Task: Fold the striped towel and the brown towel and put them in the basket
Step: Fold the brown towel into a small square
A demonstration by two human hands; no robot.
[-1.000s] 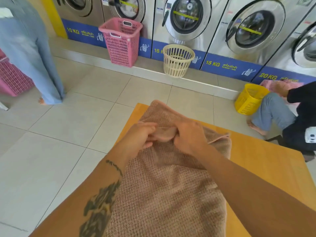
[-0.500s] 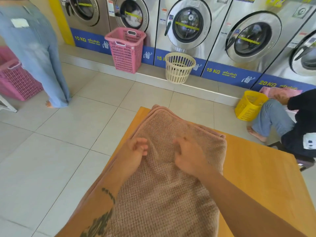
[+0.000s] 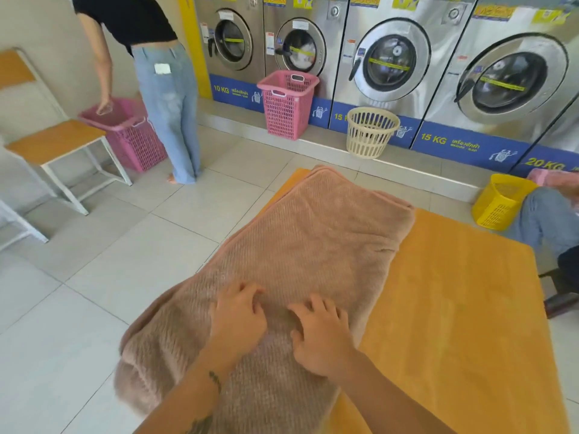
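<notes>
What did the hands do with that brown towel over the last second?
A second ago the left hand and right hand pinched a fold of the brown towel near its middle. They let it go, and it now lies flat. Both hands slid back toward the person and rest on the cloth, fingers spread. The towel stays on the wooden table.

A brown towel (image 3: 313, 245), folded into a long strip, lies across the wooden table (image 3: 454, 292), its near end sagging over the left edge. The left hand (image 3: 238, 321) and right hand (image 3: 322, 336) rest on it side by side, fingers bent. Beyond, a pink basket (image 3: 286, 104), a cream basket (image 3: 371, 133) and a yellow basket (image 3: 498, 203) sit below the washing machines (image 3: 391, 57).
</notes>
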